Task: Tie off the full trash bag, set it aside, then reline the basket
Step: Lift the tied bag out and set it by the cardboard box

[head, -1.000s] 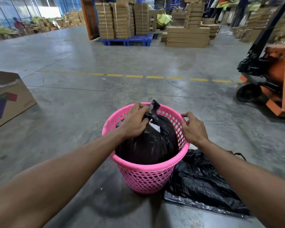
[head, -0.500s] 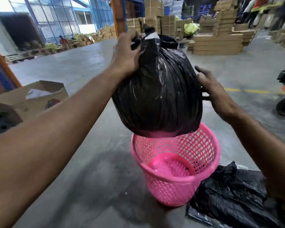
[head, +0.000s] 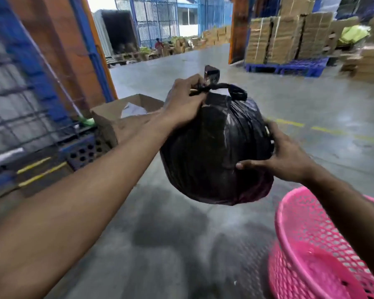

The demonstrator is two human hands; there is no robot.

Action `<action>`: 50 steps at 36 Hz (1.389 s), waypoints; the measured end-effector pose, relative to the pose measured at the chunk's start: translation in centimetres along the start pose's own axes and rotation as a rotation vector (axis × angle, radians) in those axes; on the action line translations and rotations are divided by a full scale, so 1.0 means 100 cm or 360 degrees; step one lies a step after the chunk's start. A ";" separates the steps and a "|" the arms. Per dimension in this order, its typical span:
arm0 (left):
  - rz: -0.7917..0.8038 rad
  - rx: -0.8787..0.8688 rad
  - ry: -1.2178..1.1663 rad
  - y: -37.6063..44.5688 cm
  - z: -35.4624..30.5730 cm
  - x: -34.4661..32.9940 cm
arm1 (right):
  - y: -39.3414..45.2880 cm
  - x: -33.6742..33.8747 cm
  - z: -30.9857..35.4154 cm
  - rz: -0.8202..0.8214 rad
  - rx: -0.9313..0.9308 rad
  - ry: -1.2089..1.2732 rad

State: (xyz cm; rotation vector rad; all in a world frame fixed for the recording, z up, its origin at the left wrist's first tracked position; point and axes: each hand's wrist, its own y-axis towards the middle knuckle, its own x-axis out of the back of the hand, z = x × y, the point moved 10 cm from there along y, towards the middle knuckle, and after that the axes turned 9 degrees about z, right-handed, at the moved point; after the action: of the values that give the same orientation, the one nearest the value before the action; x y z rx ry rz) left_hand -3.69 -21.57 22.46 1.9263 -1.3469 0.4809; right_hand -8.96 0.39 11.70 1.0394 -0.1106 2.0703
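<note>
No legible text, label or number anywhere in view.

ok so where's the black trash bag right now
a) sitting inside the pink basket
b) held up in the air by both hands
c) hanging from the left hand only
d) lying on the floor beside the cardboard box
b: the black trash bag hangs clear of the floor, the left hand closed at its knotted neck and the right hand pressed to its side, while the pink basket sits empty at lower right.
</note>
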 end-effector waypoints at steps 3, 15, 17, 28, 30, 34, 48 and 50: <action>0.0071 0.0158 -0.0194 -0.004 0.064 0.015 | 0.036 -0.042 0.004 0.0150 -0.0010 -0.0020; -0.0144 0.0665 -0.0768 -0.051 0.248 0.094 | 0.156 -0.196 0.045 0.0760 -0.0125 -0.0058; -0.0166 0.0711 -0.0786 -0.057 0.263 0.110 | 0.166 -0.215 0.056 0.0797 -0.0110 -0.0169; -0.0511 0.1102 -0.0809 -0.097 0.379 0.148 | 0.192 -0.352 0.090 0.0936 0.0132 0.0068; -0.0548 0.1143 -0.0750 -0.099 0.406 0.154 | 0.209 -0.387 0.085 0.0951 0.0083 0.0103; -0.0558 0.1219 -0.0641 -0.096 0.459 0.167 | 0.249 -0.445 0.078 0.0926 0.0038 0.0130; -0.0097 0.1372 0.0004 -0.094 0.596 0.184 | 0.361 -0.628 0.065 0.1205 -0.0068 0.0055; 0.0121 0.1337 0.0214 -0.107 0.596 0.166 | 0.358 -0.650 0.062 0.1352 -0.0087 -0.0009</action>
State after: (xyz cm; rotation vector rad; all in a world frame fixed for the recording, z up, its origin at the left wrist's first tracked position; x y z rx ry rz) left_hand 6.53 -74.29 -10.10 2.4239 -1.2284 1.3539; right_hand -7.43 -66.52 -20.94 1.0667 -0.7115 2.7849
